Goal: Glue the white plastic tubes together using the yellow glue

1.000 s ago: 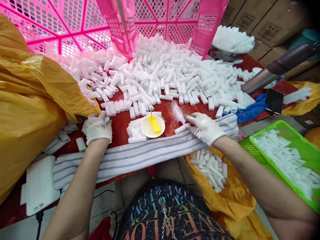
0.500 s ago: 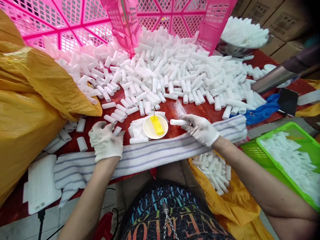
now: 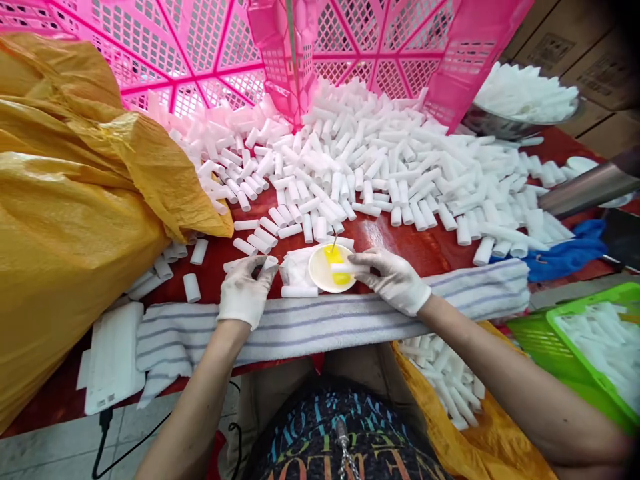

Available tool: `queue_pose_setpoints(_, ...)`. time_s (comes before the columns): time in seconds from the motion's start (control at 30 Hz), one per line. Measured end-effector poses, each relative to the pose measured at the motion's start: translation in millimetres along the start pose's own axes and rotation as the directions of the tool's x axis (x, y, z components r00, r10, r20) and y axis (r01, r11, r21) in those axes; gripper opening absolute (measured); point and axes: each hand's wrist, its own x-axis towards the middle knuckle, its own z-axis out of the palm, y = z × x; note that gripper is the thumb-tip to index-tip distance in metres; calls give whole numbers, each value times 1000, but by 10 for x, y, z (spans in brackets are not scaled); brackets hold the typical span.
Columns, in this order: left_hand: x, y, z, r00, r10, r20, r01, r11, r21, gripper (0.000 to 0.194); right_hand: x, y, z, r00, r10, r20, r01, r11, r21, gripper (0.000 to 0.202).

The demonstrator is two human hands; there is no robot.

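Note:
Both my hands wear white, smudged gloves. My right hand [image 3: 395,279] grips a short white tube [image 3: 346,268] and holds it level across the yellow block [image 3: 332,255] in a small cream bowl [image 3: 316,272]. A thin pin stands up from the block. To the left of the bowl, my left hand [image 3: 244,292] has another white tube [image 3: 271,263] between thumb and fingers. A folded white cloth [image 3: 295,265] lies between that hand and the bowl, with a single tube [image 3: 299,292] along its near edge.
A big heap of white tubes [image 3: 370,147] lies behind, against pink plastic baskets [image 3: 295,67]. A yellow sack [image 3: 75,227] bulges at left. A striped towel [image 3: 320,327] lines the table's front edge. Right stand a green basket [image 3: 540,333] and a metal bowl [image 3: 515,125] of white pieces.
My right hand has brought its tube leftward, from beside the bowl to over the yellow block. My left hand has come nearer the bowl and taken a tube. The view has shifted slightly.

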Motion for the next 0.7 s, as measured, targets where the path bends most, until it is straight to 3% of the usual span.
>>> queue_pose_setpoints(0.1,-35,138,-7,994,-61,85,73,987,-146,36,-71,-54,43,992,124,-15,-124,992,25,32)
queue_pose_setpoints(0.23,-89,315,27,982,-75,172,138,910,-391,36,-121,15,101,994,56,-93,-48,995,85,26)
queue_pose_setpoints(0.33,-114,352,80,974,-69,215,176,827,-534,36,-134,44,95,995,73,-65,-67,994,85,35)
queue_pose_setpoints(0.43,-136,332,120,966,-47,255,192,791,-581,38,-141,21,96,994,93,-57,-91,995,29,32)
queue_pose_setpoints(0.57,-173,301,134,963,-23,270,172,823,-542,38,-150,42,136,992,-59,-114,57,998,-19,17)
queue_pose_setpoints(0.7,-199,291,120,970,-21,243,150,838,-525,39,-156,57,147,994,-37,-104,38,999,14,26)
